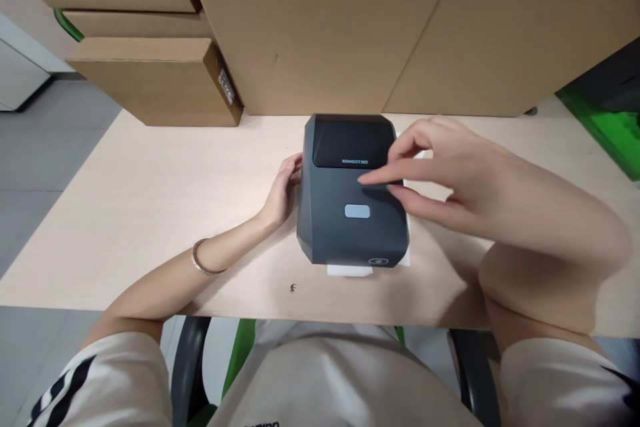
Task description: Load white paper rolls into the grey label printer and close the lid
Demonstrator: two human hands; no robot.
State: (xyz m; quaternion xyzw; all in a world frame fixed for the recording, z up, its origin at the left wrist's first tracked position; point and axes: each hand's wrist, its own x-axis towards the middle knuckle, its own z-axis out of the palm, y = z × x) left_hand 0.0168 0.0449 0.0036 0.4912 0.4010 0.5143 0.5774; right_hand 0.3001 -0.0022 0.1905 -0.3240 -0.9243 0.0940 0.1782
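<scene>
A dark grey label printer [330, 233] with a glossy black window, "NIIMBOT" lettering and a pale button [357, 211] stands on the wooden table [150, 200]. Against its left side rests my left hand [284, 195], steadying it, with the fingertips partly hidden by the printer. My right hand [440, 173] hovers over the printer's right side, fingers apart and nothing held in them. Its index finger points across the top, just above the button. White label paper [350, 271] shows at the printer's front edge, and more white paper peeks out on its right.
Large cardboard boxes [320, 40] form a wall along the table's back. A flatter carton [150, 87] with a sticker stands at the back left. On the right edge lies something green and black [607, 133]. A small dark mark [293, 287] is near the front edge.
</scene>
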